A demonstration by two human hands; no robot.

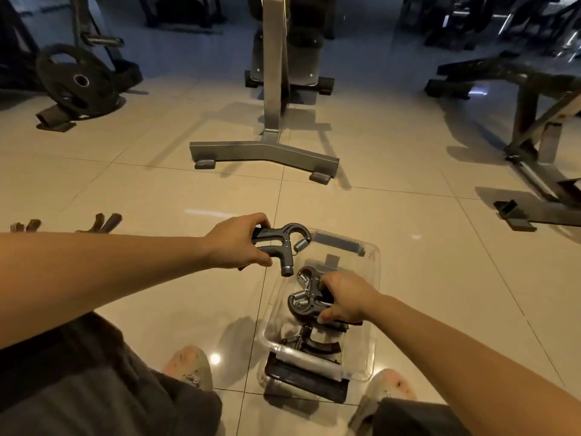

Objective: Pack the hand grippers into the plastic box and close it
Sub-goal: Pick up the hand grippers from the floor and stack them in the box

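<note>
Bare forearms reaching in from both lower sides of the head view. Left hand (236, 243) stretched forward, fingers and thumb wrapped round the two handles of a dark grey hand gripper (279, 243), held in the air just above the far-left corner of the box, coil spring and adjusting knob pointing toward the box. Right hand (344, 298) lowered inside the box, fingers curled round the handles of a second hand gripper (306, 302), its spring end turned left; another gripper head (304, 276) touching just beyond it, own handles hidden under the hand.

Clear plastic box (372, 272) standing open on the floor between two worn pale shoes (190, 368), black latch (306, 383) hanging at the near end. One more dark gripper (309, 343) lying flat on the bottom at the near end. Black latch at the far end too.

Glossy beige floor tiles (408, 262) all round. Four more handles (100, 222) poking up behind the left forearm, far left. Grey steel rack base (267, 149) straight ahead, black weight plate (77, 80) leaning at upper left, bench frame (531, 121) at right. Dark shorts over both knees at the bottom edge.
</note>
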